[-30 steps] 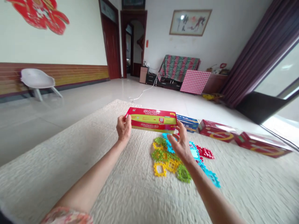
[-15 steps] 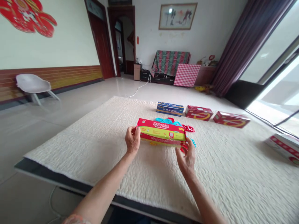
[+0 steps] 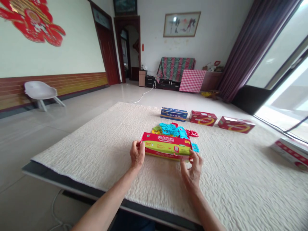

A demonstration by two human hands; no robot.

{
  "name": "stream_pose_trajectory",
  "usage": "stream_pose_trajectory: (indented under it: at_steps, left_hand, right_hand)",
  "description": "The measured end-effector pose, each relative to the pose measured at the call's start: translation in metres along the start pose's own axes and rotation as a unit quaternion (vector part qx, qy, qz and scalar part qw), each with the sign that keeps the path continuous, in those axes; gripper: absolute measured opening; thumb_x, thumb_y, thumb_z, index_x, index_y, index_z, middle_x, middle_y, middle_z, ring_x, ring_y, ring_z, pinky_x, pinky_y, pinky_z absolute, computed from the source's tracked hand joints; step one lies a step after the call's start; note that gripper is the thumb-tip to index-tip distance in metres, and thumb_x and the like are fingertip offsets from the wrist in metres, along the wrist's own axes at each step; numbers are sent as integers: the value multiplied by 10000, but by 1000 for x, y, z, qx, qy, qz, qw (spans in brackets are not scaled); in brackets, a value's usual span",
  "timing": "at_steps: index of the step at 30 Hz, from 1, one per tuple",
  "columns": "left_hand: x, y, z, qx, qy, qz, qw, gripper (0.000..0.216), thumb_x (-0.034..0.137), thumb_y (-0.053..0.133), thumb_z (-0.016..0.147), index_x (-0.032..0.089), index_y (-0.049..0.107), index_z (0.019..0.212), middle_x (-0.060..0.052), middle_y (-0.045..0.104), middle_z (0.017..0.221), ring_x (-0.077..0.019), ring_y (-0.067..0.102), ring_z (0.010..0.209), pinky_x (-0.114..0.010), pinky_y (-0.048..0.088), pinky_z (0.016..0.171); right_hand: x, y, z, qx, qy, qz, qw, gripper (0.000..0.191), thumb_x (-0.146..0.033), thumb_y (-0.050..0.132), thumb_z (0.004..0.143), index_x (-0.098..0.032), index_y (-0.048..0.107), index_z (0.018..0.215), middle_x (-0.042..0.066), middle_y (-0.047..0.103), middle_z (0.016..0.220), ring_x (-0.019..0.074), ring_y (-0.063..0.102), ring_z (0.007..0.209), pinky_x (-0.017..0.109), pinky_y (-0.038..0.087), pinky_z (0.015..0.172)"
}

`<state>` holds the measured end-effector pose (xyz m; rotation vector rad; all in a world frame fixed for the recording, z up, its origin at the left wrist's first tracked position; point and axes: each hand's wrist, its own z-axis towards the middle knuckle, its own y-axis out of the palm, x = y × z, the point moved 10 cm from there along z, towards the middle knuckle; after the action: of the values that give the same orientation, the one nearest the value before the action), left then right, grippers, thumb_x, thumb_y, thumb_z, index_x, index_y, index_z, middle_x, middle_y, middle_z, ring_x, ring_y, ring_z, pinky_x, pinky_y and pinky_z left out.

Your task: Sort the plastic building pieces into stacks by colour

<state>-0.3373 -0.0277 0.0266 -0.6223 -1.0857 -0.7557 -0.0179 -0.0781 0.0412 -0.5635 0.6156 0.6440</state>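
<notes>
A long red and yellow-green battery box (image 3: 166,146) lies across the middle of the view, held at both ends. My left hand (image 3: 137,154) grips its left end, thumb on the near side. At the right end, my right hand (image 3: 192,166) has its fingers and thumb closed on the corner. Just behind the box is a pile of toothed plastic pieces: blue ones (image 3: 172,129) on top, red ones (image 3: 192,133) to the right, yellow-green ones (image 3: 157,130) to the left. The box hides part of the pile. Whether its underside touches the cloth I cannot tell.
Beyond the pile stand a blue box (image 3: 173,114) and two dark red boxes, one (image 3: 202,118) left of the other (image 3: 236,124). A white and red box (image 3: 290,154) is at the far right. A cream quilted cloth (image 3: 96,144) covers the table.
Both hands have brought the battery box lower and nearer to me, so more of the plastic pieces show behind it. The camera view has tilted up slightly.
</notes>
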Motion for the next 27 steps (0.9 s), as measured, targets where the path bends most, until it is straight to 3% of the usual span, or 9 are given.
stream_pose_trajectory:
  at_steps: [7,13,17,20,22,24,27]
  left_hand:
    - [-8,16,25,13,-4,0,1000,239,440,516,771,206,536,819,-34,641,773,-176,605,691,-285,491,654]
    - [-24,-25,58,91,-20,14,996,180,380,509,775,216,561,828,-28,655,804,-182,609,737,-283,486,689]
    - [-33,-43,77,107,-22,42,993,183,323,487,760,222,590,873,-41,676,873,-203,620,813,-311,495,755]
    - [-29,-37,89,52,12,75,996,270,278,490,728,222,618,960,-56,684,993,-228,628,929,-353,491,862]
    - [-21,-25,98,-29,44,102,993,364,231,501,688,215,626,1030,-72,668,1087,-245,615,1026,-380,466,944]
    - [-12,-10,105,-131,74,129,980,463,190,517,638,203,620,1089,-88,632,1183,-260,570,1137,-394,426,1016]
    - [3,12,108,-285,122,170,935,588,165,537,586,197,577,1173,-98,563,1287,-262,510,1220,-380,411,1037]
  right_hand:
    - [3,20,26,-12,10,19,1000,352,-328,575,790,-227,529,1125,97,476,1180,248,511,1047,433,495,804]
    - [-18,61,27,-55,24,56,997,282,-362,553,828,-234,550,1079,97,485,1163,251,504,1065,414,510,768]
    - [-24,88,35,-106,20,31,994,256,-334,495,841,-226,553,1065,80,514,1030,246,519,1010,473,481,854]
    - [-26,102,56,-146,-12,-6,989,340,-267,514,755,-224,558,1090,106,481,1198,279,456,1163,519,418,968]
    - [-26,117,71,-216,-32,-22,976,425,-232,534,688,-228,567,1111,114,430,1320,305,421,1236,526,410,988]
    - [-29,138,80,-316,-62,-39,946,498,-215,562,644,-233,569,1142,117,451,1332,314,443,1232,508,438,970]
    - [-38,160,87,-432,-120,-73,891,527,-234,618,622,-227,579,1147,110,543,1246,294,513,1151,466,476,937]
